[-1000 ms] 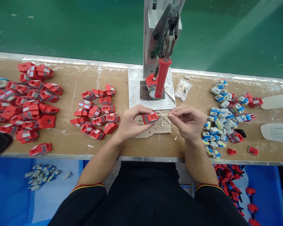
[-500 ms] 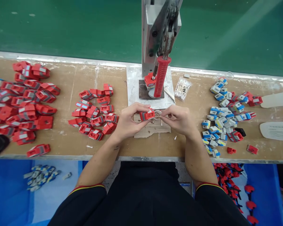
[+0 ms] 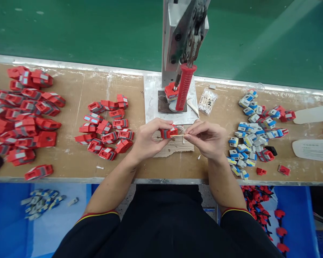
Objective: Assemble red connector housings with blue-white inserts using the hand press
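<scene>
Head view shows your left hand (image 3: 148, 138) pinching a small red part (image 3: 169, 133) just above the surface (image 3: 70, 161), in front of the press handle (image 3: 185, 87). Your right hand (image 3: 206, 138), closed narrow on a thin pale stick (image 3: 178, 135), sits immediately right of the part. The stick's long axis runs left-right, tip touching the part's right side. Red pieces (image 3: 107, 127) lie left; blue-white pieces (image 3: 251, 129) right.

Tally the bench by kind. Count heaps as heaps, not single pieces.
red-part heaps: 2
blue-and-white heap: 1
lever press: 1
bag of sticks: 1
white cards: 2
red part in hand: 1
stick in hand: 1
Total: 9
</scene>
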`<state>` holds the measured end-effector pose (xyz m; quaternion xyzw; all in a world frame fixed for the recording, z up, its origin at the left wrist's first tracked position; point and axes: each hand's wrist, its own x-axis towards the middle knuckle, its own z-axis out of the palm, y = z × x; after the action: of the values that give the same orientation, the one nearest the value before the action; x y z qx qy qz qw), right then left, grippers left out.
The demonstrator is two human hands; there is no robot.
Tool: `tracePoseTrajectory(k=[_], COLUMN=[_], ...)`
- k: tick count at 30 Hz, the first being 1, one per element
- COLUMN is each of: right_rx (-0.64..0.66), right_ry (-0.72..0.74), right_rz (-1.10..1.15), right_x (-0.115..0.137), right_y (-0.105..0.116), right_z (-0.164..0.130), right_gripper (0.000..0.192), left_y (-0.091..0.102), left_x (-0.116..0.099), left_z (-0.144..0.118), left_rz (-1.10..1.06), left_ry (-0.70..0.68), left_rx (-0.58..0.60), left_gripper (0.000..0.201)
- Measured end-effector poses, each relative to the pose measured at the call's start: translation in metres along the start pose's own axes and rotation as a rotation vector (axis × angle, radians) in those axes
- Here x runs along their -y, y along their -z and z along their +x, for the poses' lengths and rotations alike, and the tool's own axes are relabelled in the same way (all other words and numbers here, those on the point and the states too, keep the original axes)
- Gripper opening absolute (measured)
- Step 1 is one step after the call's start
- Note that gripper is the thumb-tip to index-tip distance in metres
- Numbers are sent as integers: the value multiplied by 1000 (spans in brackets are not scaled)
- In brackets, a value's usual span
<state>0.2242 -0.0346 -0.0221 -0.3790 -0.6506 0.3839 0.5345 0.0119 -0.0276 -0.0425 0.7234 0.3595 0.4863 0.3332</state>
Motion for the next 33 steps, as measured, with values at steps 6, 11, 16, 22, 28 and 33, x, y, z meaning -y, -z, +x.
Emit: tracePoseTrajectory(k=[6, 11, 16, 22, 28, 33], right_rx=[23, 3, 19, 32, 340, -316], right_ry=[54, 48, 42, 109, 31, 162], right_rz=[-3, -81, -134, -161, -441, -405], right_x=[1, -1, 0, -3, -16, 12], right_y=[1, 11, 16, 28, 26, 82], right_z=[1, 0, -2, 0, 7, -3], right_gripper=[18, 15, 14, 13, 7, 31], left_y=[0, 0, 0, 2, 6, 7], left_x=[0, -1, -2, 0, 5, 13], left_z=[-1, 1, 1, 1, -1, -1], left_rz=[1, -15, -15, 4, 25, -71], left_ry=[15, -48, -35, -26, -10, 34], left_rx=[0, -28, -15, -26, -18, -127], left_gripper=[16, 21, 19, 19, 20, 28])
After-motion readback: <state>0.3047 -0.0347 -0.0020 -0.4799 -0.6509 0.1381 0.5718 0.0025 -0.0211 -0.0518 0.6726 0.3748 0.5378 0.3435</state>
